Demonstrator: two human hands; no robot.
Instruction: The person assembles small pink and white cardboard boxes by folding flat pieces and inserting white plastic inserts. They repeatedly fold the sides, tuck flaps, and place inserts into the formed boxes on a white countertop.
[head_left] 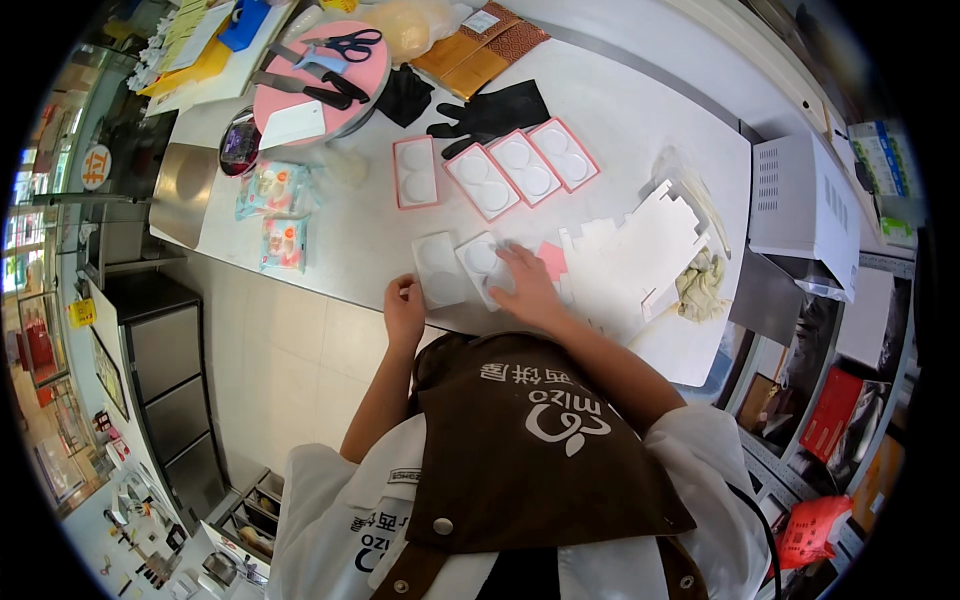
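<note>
Near the table's front edge, two white plastic trays lie side by side, each with two round wells. My right hand (530, 287) holds the right-hand tray (481, 258) along its right side, fingers at the far part and thumb at the near end. At the left edge of the other tray (437, 262) is my left hand (404, 308), its fingers curled together. What they pinch, if anything, is too small to make out. Beyond the hands stand several pink-rimmed boxes (416, 172) with the same kind of white tray inside.
Flat white die-cut cardboard sheets (635, 250) and a crumpled cloth (701, 286) lie to the right. Black gloves (500, 112) rest behind the boxes. A pink turntable (335, 80) at the far left bears knives and scissors (352, 45). Wrapped packs (284, 243) sit by the left edge.
</note>
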